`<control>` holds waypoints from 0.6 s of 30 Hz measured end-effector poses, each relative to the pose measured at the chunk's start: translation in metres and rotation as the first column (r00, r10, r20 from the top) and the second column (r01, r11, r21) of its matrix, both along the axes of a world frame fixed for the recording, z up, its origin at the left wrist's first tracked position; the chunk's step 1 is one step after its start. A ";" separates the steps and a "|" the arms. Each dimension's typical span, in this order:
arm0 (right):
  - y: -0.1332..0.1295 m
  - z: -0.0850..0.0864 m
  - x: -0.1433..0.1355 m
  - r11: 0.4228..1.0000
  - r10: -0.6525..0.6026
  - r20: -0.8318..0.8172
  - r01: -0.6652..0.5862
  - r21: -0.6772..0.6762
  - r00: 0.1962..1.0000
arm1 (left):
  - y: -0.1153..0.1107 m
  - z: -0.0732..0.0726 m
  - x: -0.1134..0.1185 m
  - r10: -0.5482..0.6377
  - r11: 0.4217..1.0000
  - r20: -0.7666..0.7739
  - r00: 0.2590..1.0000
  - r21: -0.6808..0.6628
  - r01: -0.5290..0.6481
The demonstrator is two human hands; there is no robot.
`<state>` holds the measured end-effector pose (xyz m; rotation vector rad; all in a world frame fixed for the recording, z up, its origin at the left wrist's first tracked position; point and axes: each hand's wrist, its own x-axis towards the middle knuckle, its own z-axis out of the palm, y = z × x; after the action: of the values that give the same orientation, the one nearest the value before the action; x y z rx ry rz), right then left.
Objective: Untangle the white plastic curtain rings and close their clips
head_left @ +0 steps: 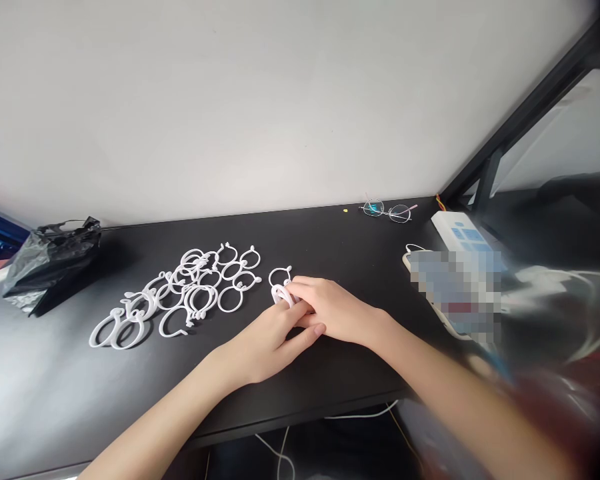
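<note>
My left hand (267, 343) and my right hand (337, 308) meet over the middle of the black desk, their fingers overlapping. Between the fingertips are white rings (280, 293), bunched together; how many is hidden by the fingers. Both hands are closed on this bunch. Just beyond the fingertips shows another thin white ring (271, 279) with a small knob, and I cannot tell whether it is held or lies on the desk. To the left, a loose pile of white rings (200, 297) spreads over the desk, several of them gapped, with small knobbed ends.
At the far left of the desk (300, 240) sits a crumpled black plastic bag (60, 260). Eyeglasses (400, 213) lie near the wall. A white box (463, 230) and a partly pixelated phone (440, 287) are on the right. White cables (285, 453) hang below the front edge.
</note>
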<state>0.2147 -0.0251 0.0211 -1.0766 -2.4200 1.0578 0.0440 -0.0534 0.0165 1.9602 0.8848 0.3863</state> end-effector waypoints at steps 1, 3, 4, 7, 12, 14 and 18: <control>0.000 0.000 0.000 1.000 0.001 0.000 -0.001 0.006 1.000 | 0.000 0.000 0.000 0.000 1.000 0.001 1.000 0.001 0.000; 0.000 -0.001 0.000 1.000 0.004 -0.003 -0.004 0.016 1.000 | 0.000 0.000 0.000 0.001 1.000 0.002 1.000 0.007 -0.001; 0.000 -0.001 0.000 1.000 0.005 -0.003 -0.005 0.020 1.000 | 0.000 0.000 0.000 0.001 1.000 0.002 1.000 0.008 -0.001; 0.000 -0.002 0.000 1.000 0.005 0.001 -0.005 0.020 1.000 | 0.000 0.000 0.001 0.004 1.000 0.003 1.000 0.008 -0.004; 0.000 0.001 0.000 1.000 0.004 0.001 -0.004 0.004 1.000 | 0.000 0.000 0.001 0.002 1.000 0.013 1.000 0.004 -0.002; 0.000 0.002 0.000 1.000 0.006 0.004 -0.006 -0.001 1.000 | -0.001 0.000 0.000 0.000 1.000 0.010 1.000 0.002 0.000; -0.001 0.002 0.000 1.000 0.010 0.020 -0.010 0.006 1.000 | -0.001 0.001 0.000 0.003 1.000 0.001 1.000 0.006 -0.003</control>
<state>0.2143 -0.0259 0.0230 -1.0789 -2.4453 1.0472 0.0442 -0.0544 0.0180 1.9643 0.8864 0.3920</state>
